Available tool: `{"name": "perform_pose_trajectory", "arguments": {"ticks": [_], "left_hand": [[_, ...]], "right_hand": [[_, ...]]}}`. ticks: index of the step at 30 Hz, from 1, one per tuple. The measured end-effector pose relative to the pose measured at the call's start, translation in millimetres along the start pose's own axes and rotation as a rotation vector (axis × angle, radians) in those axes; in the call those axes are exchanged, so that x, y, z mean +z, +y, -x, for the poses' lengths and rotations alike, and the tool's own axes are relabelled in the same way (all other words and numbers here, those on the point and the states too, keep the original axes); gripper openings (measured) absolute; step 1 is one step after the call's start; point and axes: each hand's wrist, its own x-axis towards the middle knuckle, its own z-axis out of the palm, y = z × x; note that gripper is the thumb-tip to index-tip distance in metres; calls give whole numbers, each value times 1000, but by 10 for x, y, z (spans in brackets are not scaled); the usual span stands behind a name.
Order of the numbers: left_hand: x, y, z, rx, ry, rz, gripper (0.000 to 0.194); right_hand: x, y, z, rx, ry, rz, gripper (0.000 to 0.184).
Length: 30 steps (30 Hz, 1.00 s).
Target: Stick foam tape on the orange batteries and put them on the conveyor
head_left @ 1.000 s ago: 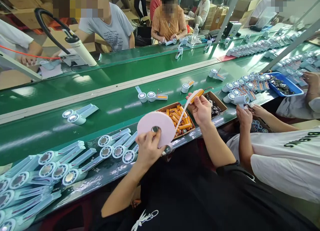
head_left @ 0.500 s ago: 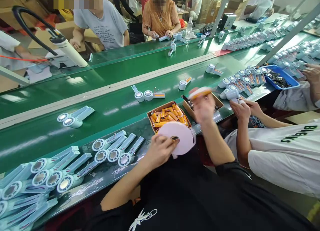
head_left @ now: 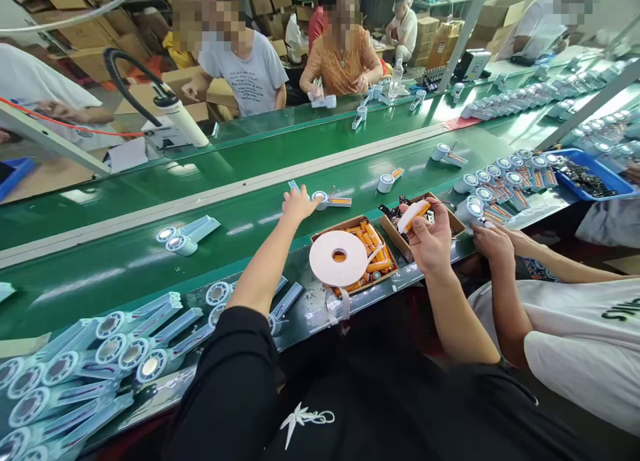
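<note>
My left hand (head_left: 299, 206) reaches out over the belt, fingers apart, on top of a light-blue handheld fan housing (head_left: 293, 184) whose round head it hides. Beside its thumb is a second fan housing (head_left: 321, 198) with an orange battery in its handle. In my right hand (head_left: 434, 242), raised above a box of small dark parts, is an orange battery (head_left: 417, 219) with a white strip along it, held between thumb and fingers. A white roll of tape (head_left: 325, 261) lies on the cardboard box of orange batteries (head_left: 381, 256), its loose end hanging toward me.
Several fan housings (head_left: 133, 351) are stacked at the left of the bench. The green conveyor belt (head_left: 250, 224) carries more. On the right, a co-worker's hands (head_left: 495, 242) work close to my right arm, near rows of fans and a blue tray (head_left: 590, 174). People sit across the belt.
My left hand has let go of the tape roll, now on the battery box, and moved forward onto the belt. My right hand has come lower and right with the battery.
</note>
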Motion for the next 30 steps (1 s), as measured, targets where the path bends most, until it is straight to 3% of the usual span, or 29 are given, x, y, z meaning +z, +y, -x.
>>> {"name": "perform_pose_trajectory", "arguments": {"ticks": [2,5,9,12,17,21,25,30], "left_hand": [[45,-53,-253,-45,-49,-33,84],[86,-252,-409,-2,-75,-57,73],[50,-660,-329,117,-73,-106,56],[16,-928,-208,234,-116,-151,63],[81,-1055,-167,344,-185,-196,48],[154,-934,-277,333,-206,-215,31],[206,-828,-369,282,-209,-221,31],[260,-765,-459,274,-251,-201,31]], "right_hand": [[-22,-40,-30,-4,-17,9,60],[-100,-105,-75,27,-46,-4,62],[-104,-151,-281,104,-108,-21,61],[156,-76,-602,119,-231,-4,62],[1007,507,-1159,169,-538,109,67],[1563,1151,-1428,112,-784,485,52],[1758,1547,-1651,-11,-907,838,43],[1710,1745,-1831,-24,-961,902,44]]}}
